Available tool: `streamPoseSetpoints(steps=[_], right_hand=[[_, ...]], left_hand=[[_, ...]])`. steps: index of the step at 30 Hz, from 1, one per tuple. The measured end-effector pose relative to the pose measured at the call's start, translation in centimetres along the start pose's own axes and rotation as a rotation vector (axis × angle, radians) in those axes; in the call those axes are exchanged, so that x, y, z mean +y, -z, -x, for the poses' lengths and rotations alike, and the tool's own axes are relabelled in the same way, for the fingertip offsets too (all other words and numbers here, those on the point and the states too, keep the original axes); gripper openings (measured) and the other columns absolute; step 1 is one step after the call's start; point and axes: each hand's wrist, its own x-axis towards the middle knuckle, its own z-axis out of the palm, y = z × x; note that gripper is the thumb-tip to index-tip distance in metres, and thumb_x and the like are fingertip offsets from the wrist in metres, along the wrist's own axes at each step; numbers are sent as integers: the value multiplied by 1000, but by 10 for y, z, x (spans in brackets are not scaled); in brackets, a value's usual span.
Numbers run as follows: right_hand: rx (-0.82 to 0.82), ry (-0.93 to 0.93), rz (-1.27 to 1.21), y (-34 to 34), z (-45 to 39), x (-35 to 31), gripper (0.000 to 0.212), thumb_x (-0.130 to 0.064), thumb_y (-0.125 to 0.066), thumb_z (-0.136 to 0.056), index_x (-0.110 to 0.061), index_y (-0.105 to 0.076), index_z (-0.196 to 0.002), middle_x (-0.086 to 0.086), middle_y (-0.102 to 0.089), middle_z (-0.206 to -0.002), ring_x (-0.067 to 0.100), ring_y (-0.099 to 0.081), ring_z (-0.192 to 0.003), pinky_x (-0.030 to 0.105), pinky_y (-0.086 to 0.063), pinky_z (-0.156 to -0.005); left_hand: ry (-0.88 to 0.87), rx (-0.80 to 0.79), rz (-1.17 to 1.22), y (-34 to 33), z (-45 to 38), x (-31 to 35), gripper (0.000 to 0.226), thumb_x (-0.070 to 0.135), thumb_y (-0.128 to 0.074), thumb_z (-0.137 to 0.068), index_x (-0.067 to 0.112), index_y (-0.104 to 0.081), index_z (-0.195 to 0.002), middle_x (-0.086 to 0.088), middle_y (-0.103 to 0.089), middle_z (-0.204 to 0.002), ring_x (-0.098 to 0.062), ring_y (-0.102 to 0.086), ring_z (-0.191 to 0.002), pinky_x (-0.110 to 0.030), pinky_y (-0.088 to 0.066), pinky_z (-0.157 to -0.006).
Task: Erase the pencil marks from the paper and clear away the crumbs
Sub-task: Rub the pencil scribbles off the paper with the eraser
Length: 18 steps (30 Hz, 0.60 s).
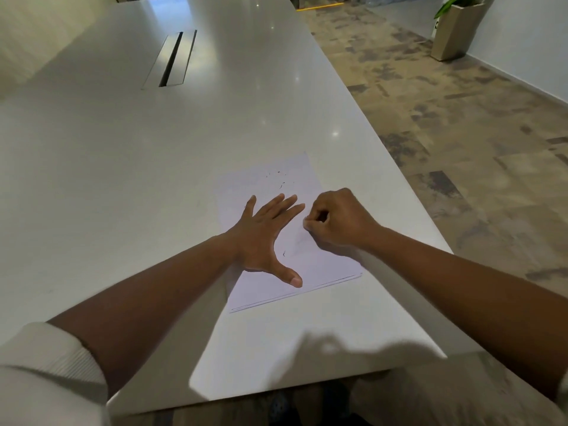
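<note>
paper: white sheet [319, 265] lies flat on worktop [123, 149], near its right edge, at about 5 o'clock from worktop centre; looks like more than one sheet stacked at near edge, cannot tell for sure
pencil marks: faint grey smudge [302, 239] just below right hand; a short dark stroke [284, 253] by left thumb base; all small, hard to read
crumbs: dark specks [281, 179] scattered on far part of paper, at 12 o'clock from the hands; tiny, cannot separate crumbs from leftover strokes
left hand: left hand [264, 235] flat on paper, fingers straight and spread, thumb out toward 5 o'clock, pressing sheet down; covers middle of paper
right hand: right hand [336, 221] curled into a fist on paper's right side, fingertips pinched on something small and pale at its 9 o'clock side
eraser: pale bit [305, 223] only just shows at fingertips, mostly hidden in the grip; likely eraser, cannot confirm
hands relation: close together, left fingertips just beside right knuckles; touching or not, cannot tell
forearms: both bare; white ribbed sleeve [46, 364] pushed up on left arm, cut off at frame's lower left; right arm cut off at right edge
worktop: long, pale, glossy; metal cable slot [170, 58] at 11 o'clock, well apart from paper; far end cut off at top
floor: patchy brown carpet [461, 118] at right; beige planter [455, 29] at 1 o'clock, plant leaves cut off at top
under worktop: dark, blurred, cannot make out
</note>
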Motion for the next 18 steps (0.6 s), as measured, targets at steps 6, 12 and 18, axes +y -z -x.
streamPoseSetpoints(steps=[6, 12, 18], right_hand=[[-256, 115, -62, -17, 34, -33, 18, -17, -66, -76, -11, -66, -59, -2, -62, -60, 13, -58, -58, 29, -47, -57], [7, 19, 40, 5, -7, 4, 13, -10, -72, -74, -7, -70, -62, 5, -66, -63, 20, -62, -59, 38, -52, -61], [-237, 119, -55, -12, 30, -25, 18, -18, -70, -77, -13, -67, -60, -4, -63, -61, 11, -59, -59, 27, -47, -57]], left_hand=[[7, -12, -20, 0, -2, 1, 151, 103, -54, -45, 37, 15, -161, 15, 22, -169, -6, 30, -151, -61, 17, -121], [16, -22, -28, 1, -2, 1, 149, 103, -56, -48, 37, 19, -160, 13, 24, -168, -6, 32, -150, -62, 17, -120], [21, -21, -19, -1, -3, 1, 150, 102, -59, -48, 38, 17, -160, 14, 23, -168, -6, 31, -151, -62, 17, -120]])
